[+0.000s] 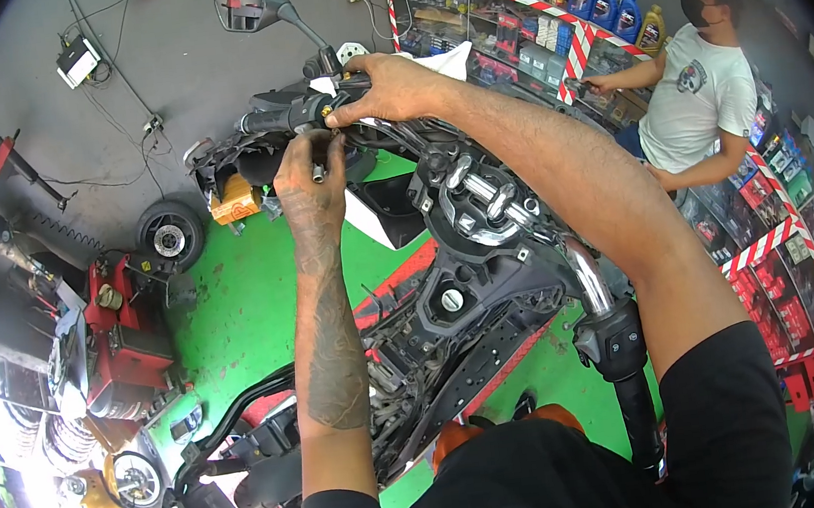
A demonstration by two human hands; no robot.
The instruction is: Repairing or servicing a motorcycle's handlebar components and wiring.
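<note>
A partly stripped scooter [492, 294] stands in front of me, its bodywork off and its chrome handlebar [496, 194] bare. At the far-left end of the bar are a black handgrip [263, 121] and a switch housing [309, 113]. My right hand [393, 90] reaches over and grips this housing, thumb on its near side. Just below, my left hand [310, 173] is raised with its fingers closed at the housing's underside. A small silver cylindrical end [320, 174] shows at its palm; the rest is hidden. A mirror [261, 8] rises above the housing.
A person in a white shirt [700, 90] stands at the right beside glass display shelves [522, 30] edged in red-and-white tape. A red machine [120, 337] and a loose wheel [169, 236] are at the left. The other handgrip [637, 418] is near my right side.
</note>
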